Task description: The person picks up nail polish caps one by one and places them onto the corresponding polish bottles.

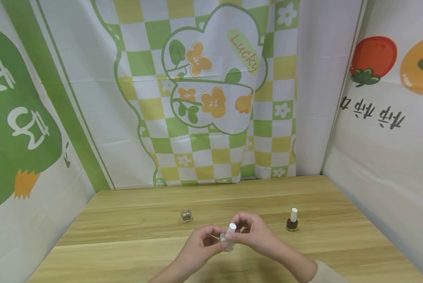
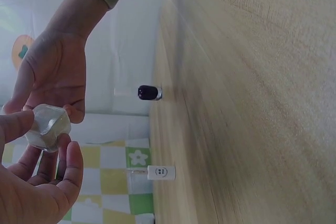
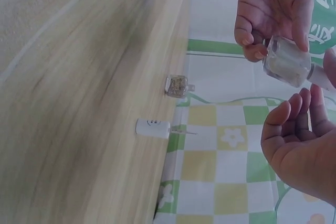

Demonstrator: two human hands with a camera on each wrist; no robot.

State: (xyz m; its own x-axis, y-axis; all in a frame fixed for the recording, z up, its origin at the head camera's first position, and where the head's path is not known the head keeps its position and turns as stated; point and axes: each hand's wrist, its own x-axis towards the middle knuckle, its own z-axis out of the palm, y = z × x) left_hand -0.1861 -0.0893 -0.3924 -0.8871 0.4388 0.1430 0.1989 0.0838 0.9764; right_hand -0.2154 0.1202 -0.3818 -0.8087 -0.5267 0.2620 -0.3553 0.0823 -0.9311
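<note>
A clear glass nail polish bottle (image 3: 286,61) with pale contents is held above the table, tilted, between both hands. My left hand (image 1: 199,245) grips its glass body between thumb and fingers. With thumb and fingers my right hand (image 1: 255,234) pinches the white cap (image 1: 231,228), which is on the bottle's neck. Beyond the hands, a loose white cap (image 3: 152,128) stands on the table with its thin brush pointing up; in the head view the hands hide it.
A small uncapped bottle of glittery polish (image 1: 186,215) stands left of the hands on the wooden table (image 1: 126,251). To the right is a dark nail polish bottle (image 1: 292,224) with a white cap. Printed cloth (image 1: 211,149) hangs along the table's back and sides.
</note>
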